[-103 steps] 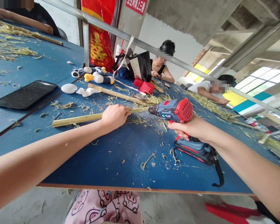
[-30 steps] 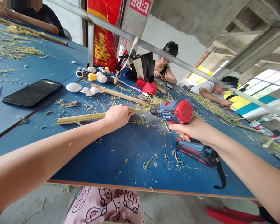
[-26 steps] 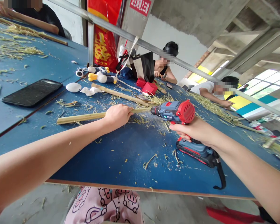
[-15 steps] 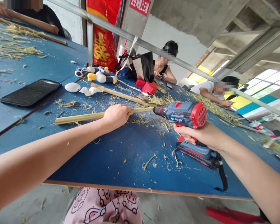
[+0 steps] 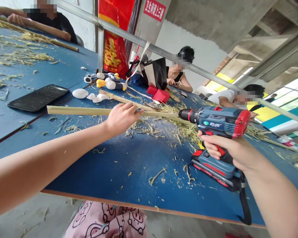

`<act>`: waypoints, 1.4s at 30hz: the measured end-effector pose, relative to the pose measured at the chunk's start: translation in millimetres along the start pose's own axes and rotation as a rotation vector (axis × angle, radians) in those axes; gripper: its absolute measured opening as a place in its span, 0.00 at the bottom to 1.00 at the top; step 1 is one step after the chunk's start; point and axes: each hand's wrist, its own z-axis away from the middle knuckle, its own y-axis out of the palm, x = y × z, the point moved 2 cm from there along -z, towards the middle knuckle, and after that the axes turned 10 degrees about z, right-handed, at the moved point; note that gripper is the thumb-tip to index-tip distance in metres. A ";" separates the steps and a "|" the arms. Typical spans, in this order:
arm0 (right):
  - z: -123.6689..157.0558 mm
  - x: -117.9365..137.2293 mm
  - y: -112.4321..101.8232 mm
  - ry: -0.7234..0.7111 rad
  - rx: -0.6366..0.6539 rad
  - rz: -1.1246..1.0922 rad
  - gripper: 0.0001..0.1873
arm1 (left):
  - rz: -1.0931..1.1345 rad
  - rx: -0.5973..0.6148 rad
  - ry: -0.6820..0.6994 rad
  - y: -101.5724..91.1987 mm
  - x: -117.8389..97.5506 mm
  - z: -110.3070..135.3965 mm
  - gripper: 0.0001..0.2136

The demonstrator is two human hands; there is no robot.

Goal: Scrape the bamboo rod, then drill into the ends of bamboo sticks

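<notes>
Left hand (image 5: pixel 121 119): fingers curled over a bamboo strip (image 5: pixel 76 110), closed on it about midway along. The strip lies roughly level, just above the table, and runs from left of the hand across to the drill. Its far end reaches just below the chuck (image 5: pixel 183 114); contact between them cannot be told from this view.

Right hand (image 5: pixel 228 148): closed firmly around the handle of a cordless drill (image 5: pixel 218 121), blue with a red rear cap. The drill is upright, nose pointing left toward the strip. Its battery (image 5: pixel 213 168) sits at or just above the table, contact unclear, with a black strap (image 5: pixel 244 205) hanging past the table edge.

Blue table (image 5: pixel 114 165), brown edge nearest the person. Pale bamboo shavings (image 5: pixel 181 130) are heaped under the strip's far end and scattered elsewhere. A second strip (image 5: pixel 129 105) lies just beyond the first. Farther left: phone (image 5: pixel 38 98), white egg-shaped object (image 5: pixel 80 93), crumpled tissue (image 5: pixel 96 97). Beyond these: plush duck (image 5: pixel 111 84), red box (image 5: pixel 161 96), black bag (image 5: pixel 155 73).

Two co-workers sit at the far side, one with hands near the chest (image 5: pixel 173 81), another leaning on the table (image 5: pixel 228 99). A third, far left, holds a long strip (image 5: pixel 39 31). Pink patterned trousers (image 5: pixel 109 219) show below the table.
</notes>
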 end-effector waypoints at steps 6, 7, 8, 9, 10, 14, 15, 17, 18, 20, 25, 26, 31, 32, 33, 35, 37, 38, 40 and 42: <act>-2.1 -2.7 -6.0 0.025 -0.016 -0.083 0.14 | 0.086 0.064 -0.129 2.1 -6.0 -4.1 0.19; -2.3 -3.0 -6.1 0.023 -0.021 -0.082 0.14 | 0.100 0.075 -0.147 1.7 -7.9 -4.7 0.18; -2.3 -3.3 -6.0 0.021 -0.027 -0.080 0.13 | 0.112 0.089 -0.157 1.4 -9.7 -5.2 0.18; -2.1 -3.4 -5.9 0.018 -0.034 -0.078 0.13 | 0.120 0.106 -0.159 1.6 -11.2 -5.6 0.17; -1.7 -3.4 -5.8 0.013 -0.040 -0.078 0.13 | 0.125 0.123 -0.157 2.1 -12.2 -5.9 0.17; 0.6 -2.8 -7.2 -0.021 -0.058 -0.078 0.15 | 0.114 0.159 -0.153 7.5 -11.5 -5.8 0.15; 1.1 -3.0 -8.1 -0.032 -0.070 -0.076 0.15 | 0.110 0.163 -0.156 9.0 -10.8 -5.8 0.16; 1.1 -4.9 -10.0 -0.055 -0.100 -0.093 0.14 | 0.100 0.169 -0.153 11.4 -9.6 -5.8 0.16; 0.6 -6.7 -11.0 -0.069 -0.116 -0.116 0.14 | 0.094 0.170 -0.146 12.0 -9.2 -5.8 0.16; -1.5 -12.2 -12.9 -0.087 -0.135 -0.189 0.13 | 0.085 0.161 -0.138 12.4 -8.4 -5.8 0.17; -7.6 -30.3 -19.4 -0.062 -0.145 -0.327 0.10 | 0.087 0.126 -0.149 11.4 -1.8 -5.0 0.18; -8.3 -33.1 -21.1 -0.055 -0.145 -0.334 0.09 | 0.085 0.129 -0.153 11.5 -0.1 -4.8 0.18; -10.3 -40.2 -26.9 -0.040 -0.140 -0.369 0.07 | 0.090 0.133 -0.174 12.8 2.1 -4.8 0.17; -10.3 -40.6 -26.8 -0.040 -0.135 -0.373 0.08 | 0.090 0.126 -0.169 12.8 0.8 -5.1 0.17; -10.1 -40.6 -26.4 -0.044 -0.130 -0.375 0.08 | 0.090 0.120 -0.164 12.6 -0.9 -5.4 0.17; -9.4 -40.3 -25.0 -0.061 -0.118 -0.378 0.08 | 0.096 0.124 -0.160 12.3 -3.7 -6.0 0.18; -8.7 -40.2 -23.6 -0.076 -0.112 -0.392 0.08 | 0.126 0.144 -0.160 12.3 -4.5 -6.0 0.18; -8.5 -40.3 -23.3 -0.077 -0.112 -0.403 0.08 | 0.154 0.150 -0.156 12.5 -3.8 -5.8 0.19; -8.6 -41.5 -23.5 -0.068 -0.116 -0.411 0.07 | 0.210 0.143 -0.146 12.7 -0.7 -5.0 0.19; -9.6 -43.3 -24.8 -0.059 -0.118 -0.405 0.07 | 0.240 0.128 -0.134 12.6 3.0 -4.1 0.17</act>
